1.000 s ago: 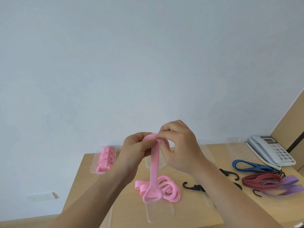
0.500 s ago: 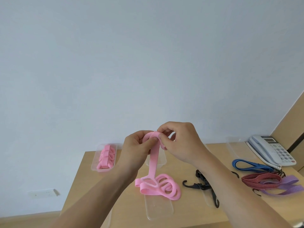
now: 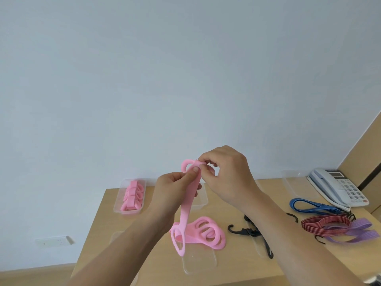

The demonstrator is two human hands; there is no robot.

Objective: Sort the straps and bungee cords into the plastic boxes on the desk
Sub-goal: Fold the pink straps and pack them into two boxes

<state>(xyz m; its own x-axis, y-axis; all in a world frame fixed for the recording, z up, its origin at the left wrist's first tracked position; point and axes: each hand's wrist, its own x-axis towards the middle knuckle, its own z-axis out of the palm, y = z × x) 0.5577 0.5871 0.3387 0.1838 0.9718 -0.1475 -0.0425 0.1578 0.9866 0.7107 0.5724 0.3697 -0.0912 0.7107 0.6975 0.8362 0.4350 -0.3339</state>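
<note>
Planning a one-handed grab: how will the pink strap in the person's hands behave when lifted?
Probably floppy: the pink strap hangs limp below the left hand and right hand. Likely light, since fingertip pinches hold it. Its looped lower end could swing.

Black hooks partly hidden behind right forearm.

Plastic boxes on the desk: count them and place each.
3 boxes: one back left with pink straps, one behind the hands, one back right by the telephone. Nearer flat clear pieces may be lids.
</note>
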